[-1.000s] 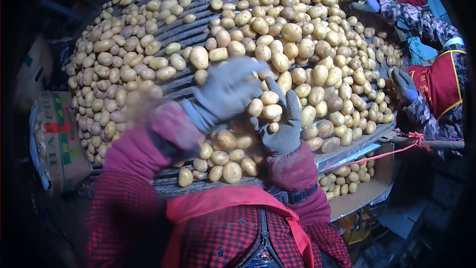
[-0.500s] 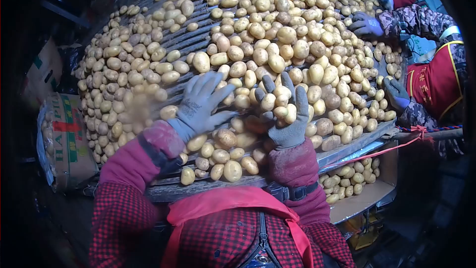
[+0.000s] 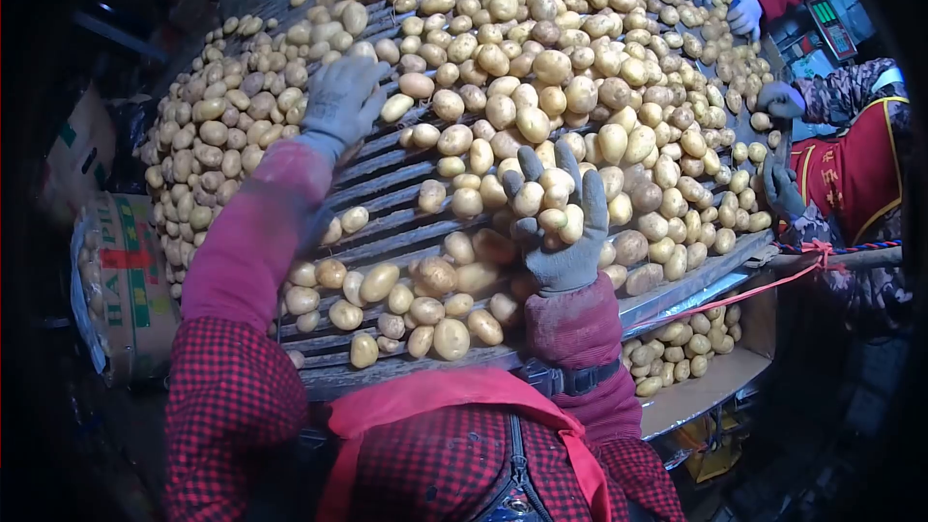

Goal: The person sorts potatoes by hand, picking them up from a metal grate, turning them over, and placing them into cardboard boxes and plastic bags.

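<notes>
My left hand [image 3: 343, 101], in a grey glove, lies on the potatoes at the upper left of the slatted table [image 3: 372, 184]. Its fingers point up and right, bent over, and what is under them is hidden. Palm up, my right hand [image 3: 565, 232] rests right of the middle with several small potatoes [image 3: 553, 198] cupped between its raised fingers. Loose potatoes [image 3: 435, 275] surround it and lie along the near edge. Bare slats show between my two hands.
A box of potatoes [image 3: 126, 280] stands at the left. Below the table's right edge is an open carton [image 3: 715, 382] with potatoes. Two co-workers in gloves reach in from the right, near a scale with a lit display [image 3: 831, 26]. A red string [image 3: 744, 295] crosses the right edge.
My left hand has moved up and left, off the middle of the table, and more slats show. My right hand has hardly moved. The co-workers' hands have shifted at the right.
</notes>
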Available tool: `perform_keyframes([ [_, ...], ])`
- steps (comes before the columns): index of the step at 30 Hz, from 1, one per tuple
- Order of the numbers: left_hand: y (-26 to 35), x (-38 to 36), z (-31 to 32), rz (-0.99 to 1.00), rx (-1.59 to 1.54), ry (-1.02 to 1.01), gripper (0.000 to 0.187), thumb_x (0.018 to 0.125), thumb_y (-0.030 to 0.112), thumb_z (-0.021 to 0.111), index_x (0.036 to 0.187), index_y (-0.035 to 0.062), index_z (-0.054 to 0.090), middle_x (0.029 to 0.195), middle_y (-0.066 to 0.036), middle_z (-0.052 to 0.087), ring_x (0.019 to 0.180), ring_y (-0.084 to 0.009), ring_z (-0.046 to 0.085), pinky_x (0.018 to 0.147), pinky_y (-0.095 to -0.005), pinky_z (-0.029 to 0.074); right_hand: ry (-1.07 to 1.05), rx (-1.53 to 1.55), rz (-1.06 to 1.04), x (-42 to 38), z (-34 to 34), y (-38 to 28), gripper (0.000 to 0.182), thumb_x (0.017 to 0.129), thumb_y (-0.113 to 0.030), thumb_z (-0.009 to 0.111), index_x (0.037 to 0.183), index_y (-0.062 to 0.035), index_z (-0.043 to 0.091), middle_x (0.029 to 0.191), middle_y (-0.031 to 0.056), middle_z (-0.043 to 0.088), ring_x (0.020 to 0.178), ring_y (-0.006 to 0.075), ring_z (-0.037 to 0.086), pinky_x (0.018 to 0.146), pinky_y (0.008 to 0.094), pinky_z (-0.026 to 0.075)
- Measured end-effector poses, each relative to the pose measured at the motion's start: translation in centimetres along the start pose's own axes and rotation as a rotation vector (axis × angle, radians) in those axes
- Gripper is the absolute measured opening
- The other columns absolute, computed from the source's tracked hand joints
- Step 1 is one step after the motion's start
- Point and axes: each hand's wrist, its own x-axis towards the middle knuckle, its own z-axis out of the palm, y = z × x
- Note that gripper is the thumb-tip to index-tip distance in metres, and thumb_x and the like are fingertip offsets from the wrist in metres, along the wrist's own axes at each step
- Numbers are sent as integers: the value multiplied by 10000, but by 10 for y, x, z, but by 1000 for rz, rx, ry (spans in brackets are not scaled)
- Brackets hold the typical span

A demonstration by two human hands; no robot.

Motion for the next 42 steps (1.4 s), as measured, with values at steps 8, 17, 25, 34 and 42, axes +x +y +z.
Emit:
perform_keyframes([
  [8, 63, -25, 7, -169, -76, -425, 407, 930, 424, 697, 1188, 111, 671, 1069, -150, 717, 1064, -360, 692, 903, -492, 529, -108, -705, -200, -1, -5, 3, 649, 1121, -464, 357, 1653, -112, 243, 1652, 208, 380, 1484, 361, 445, 1178, 426, 420],
  [17, 101, -46, -19, 37, -606, -312, 311, 908, 147, 727, 1217, 123, 716, 1078, -129, 703, 991, -340, 686, 920, -414, 558, -183, -180, -163, 0, 0, 3, 616, 1108, -329, 465, 1633, -90, 246, 1648, 188, 395, 1514, 326, 399, 1191, 414, 365],
  [25, 93, -58, -54, 101, -404, -655, 301, 886, 222, 731, 1180, 163, 719, 1019, -116, 682, 944, -328, 675, 844, -439, 549, -107, -865, -316, 1, -5, 2, 624, 1035, 48, 480, 1608, 11, 236, 1613, 280, 399, 1457, 378, 489, 1093, 375, 533],
  [34, 103, -8, -13, -1, -261, -653, 427, 993, 283, 618, 1420, 272, 622, 1166, -151, 704, 1047, -363, 685, 911, -479, 547, -243, -958, -433, 3, -11, 2, 649, 1068, -153, 537, 1627, -53, 223, 1629, 213, 413, 1502, 357, 416, 1171, 402, 397],
  [42, 97, -4, -27, 229, -156, -479, 384, 931, 273, 715, 1308, 219, 670, 1022, -106, 689, 941, -317, 673, 820, -445, 558, -76, -1683, -432, 0, -9, -7, 561, 1084, -319, 532, 1600, -162, 378, 1638, 33, 471, 1570, 287, 327, 1312, 433, 142],
])
